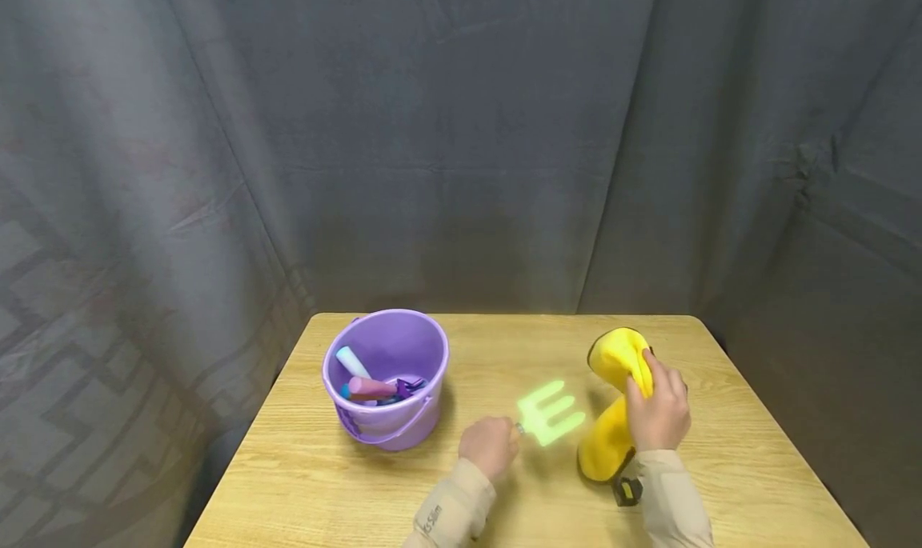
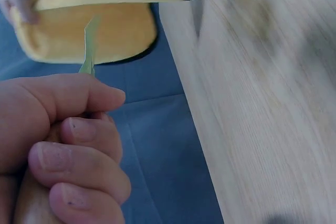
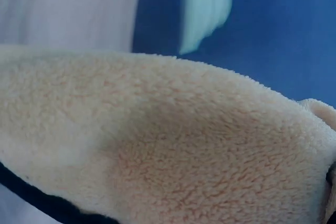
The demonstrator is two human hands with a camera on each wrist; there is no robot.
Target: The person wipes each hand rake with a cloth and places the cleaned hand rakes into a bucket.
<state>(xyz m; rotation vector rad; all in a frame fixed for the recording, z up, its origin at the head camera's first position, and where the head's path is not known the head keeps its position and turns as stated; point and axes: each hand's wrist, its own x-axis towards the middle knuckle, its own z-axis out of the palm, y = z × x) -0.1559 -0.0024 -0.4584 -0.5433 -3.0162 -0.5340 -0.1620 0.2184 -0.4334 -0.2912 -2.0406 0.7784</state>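
Note:
My left hand [image 1: 490, 446] grips the wooden handle of a small pale-green hand fork [image 1: 549, 414], its three tines pointing right over the table. In the left wrist view, the fingers are curled round the handle and the fork's green head [image 2: 89, 45] appears nearly edge-on before the cloth. My right hand [image 1: 660, 408] pinches a yellow fleecy cloth [image 1: 608, 444] with dark edging, which hangs folded beside the tines. Seen from the right wrist, the plush cloth [image 3: 210, 150] fills most of the view and hides the fingers.
A purple bucket [image 1: 403, 434] stands at the left of the wooden table [image 1: 324, 500], holding several tools with white and pink handles. A small black object with a yellow patch [image 1: 628, 490] lies under the cloth's near end. Grey curtains [image 1: 461, 148] hang behind and on both sides.

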